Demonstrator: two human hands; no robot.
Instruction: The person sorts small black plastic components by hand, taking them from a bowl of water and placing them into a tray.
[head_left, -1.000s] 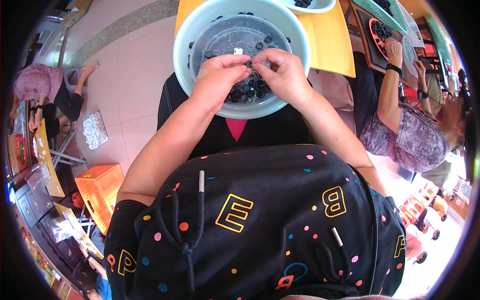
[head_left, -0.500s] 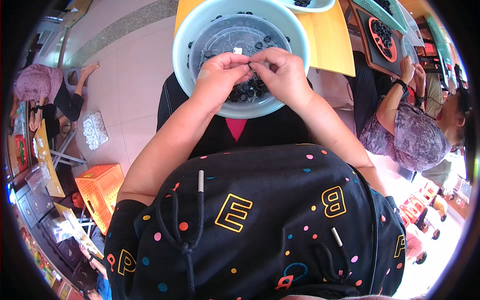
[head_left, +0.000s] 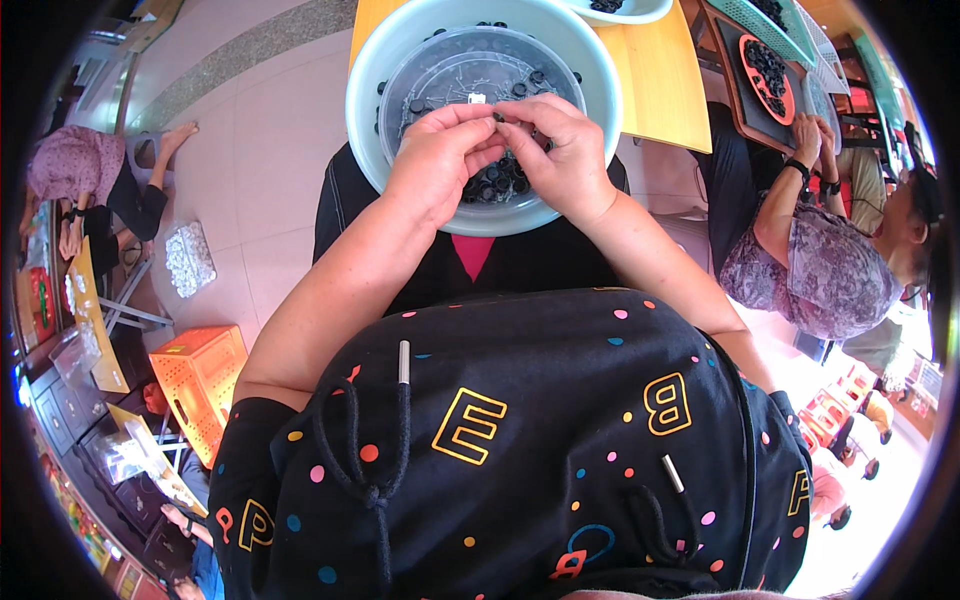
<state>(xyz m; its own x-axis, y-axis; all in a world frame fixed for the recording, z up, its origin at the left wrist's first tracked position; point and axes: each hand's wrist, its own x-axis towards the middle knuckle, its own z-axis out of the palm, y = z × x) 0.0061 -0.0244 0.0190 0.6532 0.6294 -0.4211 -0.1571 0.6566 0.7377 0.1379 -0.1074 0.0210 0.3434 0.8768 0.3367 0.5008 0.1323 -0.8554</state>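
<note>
Both hands meet over a light blue basin that rests at my lap. My left hand is closed, thumb against fingers, on a small black part. From the other side my right hand pinches the same part; most of it is hidden by fingertips, so its kind cannot be told. Within the basin sits a clear round plastic tub holding black ring-shaped pieces and thin pale pin-like bits. A small white piece shows just beyond my fingers.
A yellow wooden table carries the basin's far side and a second pale blue basin. At right, a person works beside an orange tray of black parts. An orange crate and a container of white pieces stand on the left floor.
My fingertips have shifted slightly and show a little more of the black part. The right-hand person's hands have moved closer together. Basin and tub stay in place.
</note>
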